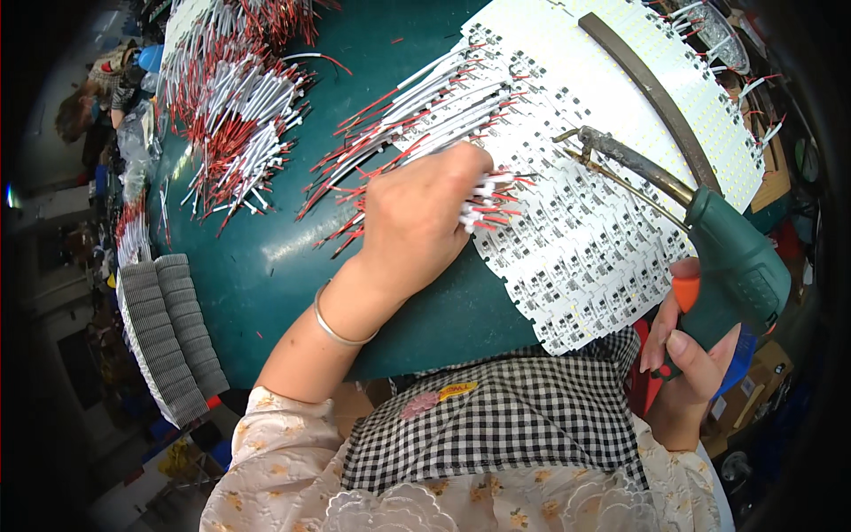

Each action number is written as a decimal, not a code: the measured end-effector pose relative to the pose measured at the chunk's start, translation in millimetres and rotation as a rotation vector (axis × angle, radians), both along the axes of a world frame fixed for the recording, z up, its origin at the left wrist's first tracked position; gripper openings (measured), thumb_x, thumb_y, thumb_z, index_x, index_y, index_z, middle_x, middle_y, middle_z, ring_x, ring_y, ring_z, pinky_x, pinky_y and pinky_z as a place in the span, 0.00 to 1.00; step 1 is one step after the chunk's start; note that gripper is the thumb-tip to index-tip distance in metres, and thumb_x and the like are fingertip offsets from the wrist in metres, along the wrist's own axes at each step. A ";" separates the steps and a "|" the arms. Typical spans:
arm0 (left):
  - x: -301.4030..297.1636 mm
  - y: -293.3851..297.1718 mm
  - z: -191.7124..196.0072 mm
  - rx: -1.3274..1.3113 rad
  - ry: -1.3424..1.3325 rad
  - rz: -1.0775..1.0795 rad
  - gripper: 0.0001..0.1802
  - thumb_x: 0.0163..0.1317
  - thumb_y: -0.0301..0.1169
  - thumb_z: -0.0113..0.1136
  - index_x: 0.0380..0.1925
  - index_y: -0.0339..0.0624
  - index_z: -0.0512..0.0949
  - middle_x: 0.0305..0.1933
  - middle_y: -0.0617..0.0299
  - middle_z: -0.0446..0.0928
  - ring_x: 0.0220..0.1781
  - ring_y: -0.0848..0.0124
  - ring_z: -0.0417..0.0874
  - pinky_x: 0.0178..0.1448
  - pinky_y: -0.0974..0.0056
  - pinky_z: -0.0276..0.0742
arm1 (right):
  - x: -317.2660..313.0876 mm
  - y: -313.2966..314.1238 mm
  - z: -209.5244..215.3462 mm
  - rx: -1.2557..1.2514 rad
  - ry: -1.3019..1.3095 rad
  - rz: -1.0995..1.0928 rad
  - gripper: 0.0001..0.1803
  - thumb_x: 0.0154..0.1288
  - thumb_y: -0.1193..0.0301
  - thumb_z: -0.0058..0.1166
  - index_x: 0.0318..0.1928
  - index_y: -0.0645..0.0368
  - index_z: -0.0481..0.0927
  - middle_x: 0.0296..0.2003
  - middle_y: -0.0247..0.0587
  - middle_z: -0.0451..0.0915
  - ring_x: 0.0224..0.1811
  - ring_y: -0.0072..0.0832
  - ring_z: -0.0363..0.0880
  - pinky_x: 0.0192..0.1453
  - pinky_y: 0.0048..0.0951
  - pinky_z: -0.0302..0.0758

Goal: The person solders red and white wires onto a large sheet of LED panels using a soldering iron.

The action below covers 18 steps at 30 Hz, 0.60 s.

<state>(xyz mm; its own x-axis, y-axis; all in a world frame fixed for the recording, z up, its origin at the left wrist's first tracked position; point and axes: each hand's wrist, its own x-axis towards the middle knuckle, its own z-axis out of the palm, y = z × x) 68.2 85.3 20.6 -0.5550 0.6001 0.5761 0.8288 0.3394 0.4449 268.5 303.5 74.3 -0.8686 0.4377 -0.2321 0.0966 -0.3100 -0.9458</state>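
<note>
My left hand (pixel 415 217) is closed around a bundle of short red-and-white wires (pixel 486 202), their ends poking out past the thumb side. Beyond it, more wires (pixel 425 102) lie slanting in rows, partly over the sheet of white circuit boards (pixel 567 257). My right hand (pixel 687 359) grips a green soldering gun (pixel 736 257) by its handle, fingers near the orange trigger. The gun's metal tip points left over the boards, and a thin tube runs beneath its barrel. Whether the tip touches a board, I cannot tell.
A large heap of red-and-white wires (pixel 244 133) covers the far left of the green table (pixel 275 301). A curved dark bar (pixel 651 84) lies across the boards at the far right. Grey ribbed strips (pixel 173 328) stand at the left edge. Another person (pixel 84 111) is at upper left.
</note>
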 end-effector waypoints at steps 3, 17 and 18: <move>-4.7 1.6 -12.8 -0.040 0.059 -0.092 0.18 0.38 0.14 0.61 0.33 0.42 0.76 0.29 0.60 0.76 0.27 0.63 0.79 0.27 0.61 0.74 | -0.7 -1.5 -1.2 0.006 0.005 -0.013 0.36 0.50 0.74 0.62 0.57 0.81 0.61 0.47 0.58 0.72 0.18 0.23 0.71 0.19 0.22 0.74; 4.1 3.2 65.3 0.898 -0.695 -0.080 0.09 0.74 0.31 0.49 0.48 0.37 0.70 0.39 0.47 0.81 0.33 0.61 0.83 0.36 0.60 0.82 | -7.1 0.4 -3.1 -0.034 0.087 0.000 0.36 0.51 0.79 0.58 0.59 0.80 0.58 0.49 0.60 0.71 0.19 0.24 0.73 0.20 0.23 0.76; 4.4 2.1 68.7 0.914 -0.777 -0.148 0.09 0.74 0.32 0.50 0.48 0.39 0.70 0.47 0.45 0.81 0.40 0.59 0.85 0.42 0.58 0.85 | -9.5 -4.7 -1.0 -0.027 0.065 0.003 0.36 0.52 0.78 0.58 0.60 0.79 0.59 0.49 0.60 0.71 0.19 0.24 0.73 0.20 0.23 0.76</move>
<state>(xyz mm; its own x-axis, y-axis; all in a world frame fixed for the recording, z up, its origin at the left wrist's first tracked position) 72.5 87.4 89.3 -0.9017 0.2328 0.3643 0.2380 -0.4362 0.8678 258.9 298.8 73.3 -0.8835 0.4297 -0.1865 0.0357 -0.3352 -0.9415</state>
